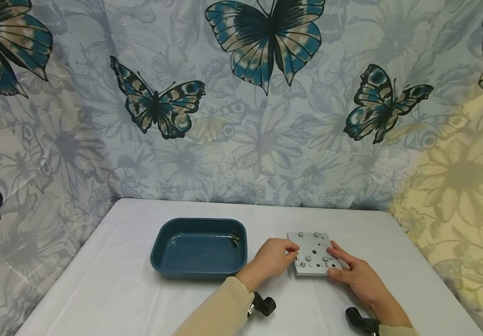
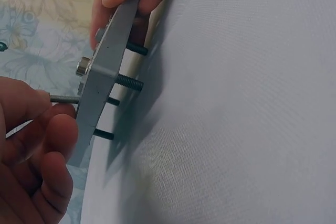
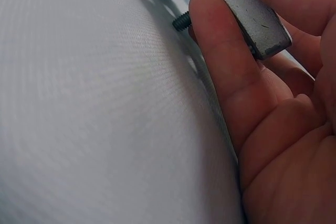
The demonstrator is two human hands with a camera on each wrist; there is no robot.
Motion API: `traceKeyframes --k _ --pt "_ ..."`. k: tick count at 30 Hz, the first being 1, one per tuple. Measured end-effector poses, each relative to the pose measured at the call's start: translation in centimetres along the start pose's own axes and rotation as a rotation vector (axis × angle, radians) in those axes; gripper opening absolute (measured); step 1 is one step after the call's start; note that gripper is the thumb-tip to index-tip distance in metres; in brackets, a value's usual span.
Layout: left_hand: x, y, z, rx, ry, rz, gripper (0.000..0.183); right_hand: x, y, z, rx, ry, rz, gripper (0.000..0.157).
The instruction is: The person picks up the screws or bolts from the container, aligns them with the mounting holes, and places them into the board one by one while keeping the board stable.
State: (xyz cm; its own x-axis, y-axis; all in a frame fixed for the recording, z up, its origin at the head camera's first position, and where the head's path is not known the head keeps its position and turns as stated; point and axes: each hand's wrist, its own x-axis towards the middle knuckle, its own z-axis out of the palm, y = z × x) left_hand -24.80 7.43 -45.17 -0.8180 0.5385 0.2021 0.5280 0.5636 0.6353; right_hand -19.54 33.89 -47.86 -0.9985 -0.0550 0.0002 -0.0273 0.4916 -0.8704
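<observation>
A grey metal plate [image 1: 307, 243] with holes and several bolts in it is held just above the table. At its left edge my left hand [image 1: 272, 257] pinches a thin threaded screw [image 2: 64, 99] between thumb and finger. The screw's tip meets the upper face of the plate; how far it enters is unclear. My right hand [image 1: 356, 276] grips the plate's right side, thumb at the near corner and fingers along the edge. Threaded shanks [image 2: 129, 82] of other bolts stick out of the plate's underside, toward the white cloth.
A dark blue tray [image 1: 199, 275] stands left of my hands, with a few small brass-coloured screws [image 1: 234, 240] in its right end. White cloth [image 1: 111, 280] covers the table. Behind hangs a butterfly-patterned curtain [image 1: 262, 154].
</observation>
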Motion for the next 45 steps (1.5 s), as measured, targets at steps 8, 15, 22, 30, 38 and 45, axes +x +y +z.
traceKeyframes --k 8,15,22,30,38,45 --pt "-0.2 -0.1 0.3 -0.091 0.000 -0.036 0.019 0.1 0.1 0.0 0.001 0.006 -0.003 0.076" --pt "-1.1 -0.1 -0.1 -0.505 0.043 -0.178 0.027 0.1 0.3 0.1 0.015 0.004 0.001 0.076" --pt "-3.7 -1.7 -6.5 -0.874 0.241 -0.254 0.043 0.1 0.4 0.5 0.023 -0.013 -0.002 0.077" --pt "-5.6 -7.2 -12.1 -0.571 0.081 -0.400 0.045 0.1 0.4 -0.1 0.014 -0.011 -0.013 0.078" --pt "-5.4 -9.3 -10.8 -0.338 -0.055 -0.401 0.041 0.0 0.4 -0.2 0.032 -0.011 -0.016 0.077" --pt "-5.1 -9.8 -10.2 -0.256 -0.041 -0.398 0.040 0.0 0.4 -0.1 0.012 0.005 -0.029 0.076"
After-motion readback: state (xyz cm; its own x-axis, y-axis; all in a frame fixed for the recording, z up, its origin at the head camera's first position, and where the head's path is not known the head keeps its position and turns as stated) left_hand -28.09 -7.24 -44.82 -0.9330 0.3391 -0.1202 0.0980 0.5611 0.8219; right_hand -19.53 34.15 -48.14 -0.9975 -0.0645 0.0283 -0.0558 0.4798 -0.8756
